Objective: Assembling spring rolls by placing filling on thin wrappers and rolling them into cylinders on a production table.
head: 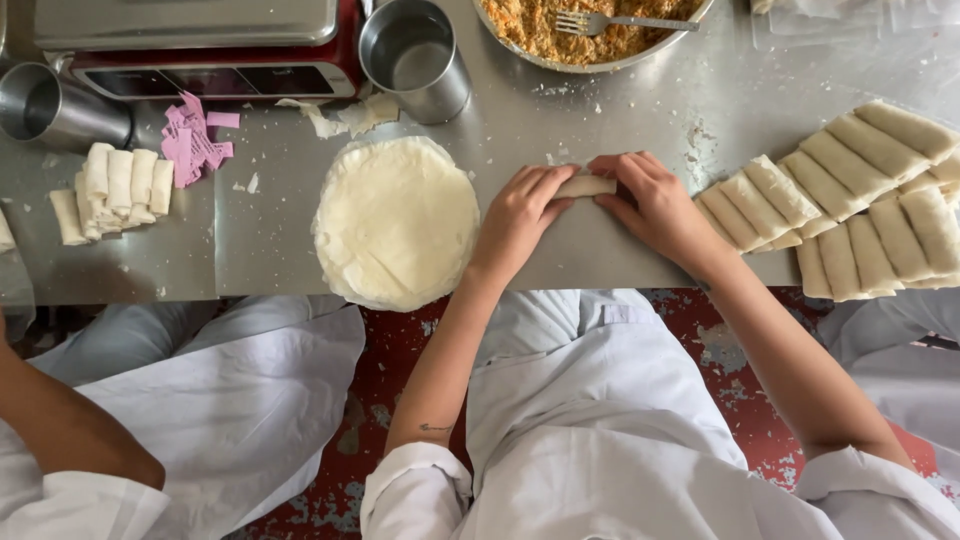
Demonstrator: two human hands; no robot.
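Both my hands press on one pale spring roll point(587, 185) that lies on the steel table point(560, 255). My left hand point(520, 215) covers its left end with the fingers curled over it. My right hand point(655, 205) holds its right end the same way. Only the middle of the roll shows between my fingers. A round stack of thin white wrappers point(397, 220) lies just left of my left hand. Finished rolls point(850, 200) are lined up in rows to the right of my right hand.
A metal bowl of orange filling point(590, 30) with a fork point(620, 21) stands at the far edge. A steel cup point(415, 60), a scale point(200, 45), pink paper slips point(192, 140) and another small pile of rolls point(115, 190) lie left. Another person's arm point(70, 430) is at lower left.
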